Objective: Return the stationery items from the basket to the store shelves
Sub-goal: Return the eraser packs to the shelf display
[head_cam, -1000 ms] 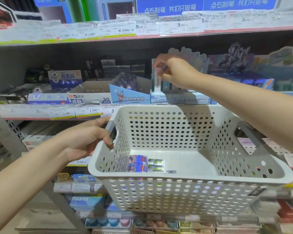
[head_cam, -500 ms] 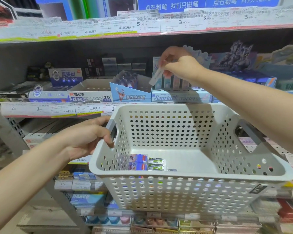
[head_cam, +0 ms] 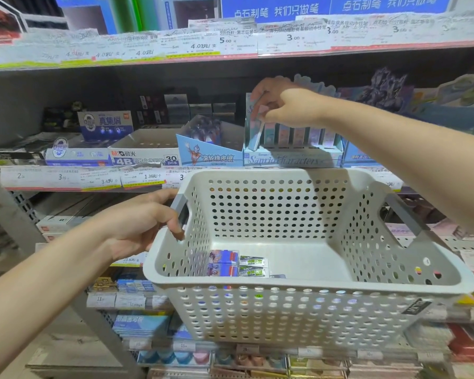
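Left hand: fingers curled round the grey handle of the basket; small packets lie inside, right of those fingers. Right hand: fingertips pinch a slim eraser pack, hanging below them into the display box

Light: we see it bright overhead, the shelf recess dim.
Shadows: soft ones inside the basket.
Edges: blurred and bowed.
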Available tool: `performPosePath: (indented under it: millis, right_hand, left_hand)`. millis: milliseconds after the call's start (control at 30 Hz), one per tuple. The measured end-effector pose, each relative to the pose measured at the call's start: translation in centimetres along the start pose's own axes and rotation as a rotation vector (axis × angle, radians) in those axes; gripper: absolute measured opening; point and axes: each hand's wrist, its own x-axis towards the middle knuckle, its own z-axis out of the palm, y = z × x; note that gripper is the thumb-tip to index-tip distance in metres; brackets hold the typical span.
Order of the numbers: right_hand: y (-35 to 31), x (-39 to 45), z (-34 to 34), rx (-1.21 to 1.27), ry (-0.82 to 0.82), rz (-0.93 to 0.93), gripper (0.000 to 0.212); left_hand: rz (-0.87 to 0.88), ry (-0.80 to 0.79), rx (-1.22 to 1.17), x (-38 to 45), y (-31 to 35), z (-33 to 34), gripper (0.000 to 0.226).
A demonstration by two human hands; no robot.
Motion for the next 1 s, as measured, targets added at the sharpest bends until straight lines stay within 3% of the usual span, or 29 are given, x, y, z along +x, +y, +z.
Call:
performPosePath:
  millis: [267, 1000]
  right_hand:
    - [-0.5, 0.7, 0.2, -0.145, 0.136, -0.071, 0.022]
    - [-1.1, -0.3, -0.1, -0.320, 0.149, -0.255, 0.022]
  left_hand:
    - [0.011, 0.002, -0.021, 0.0, 0.0, 0.4, 0.071]
    - [0.008, 0.021, -0.010, -0.8, 0.2, 0.9, 0.073]
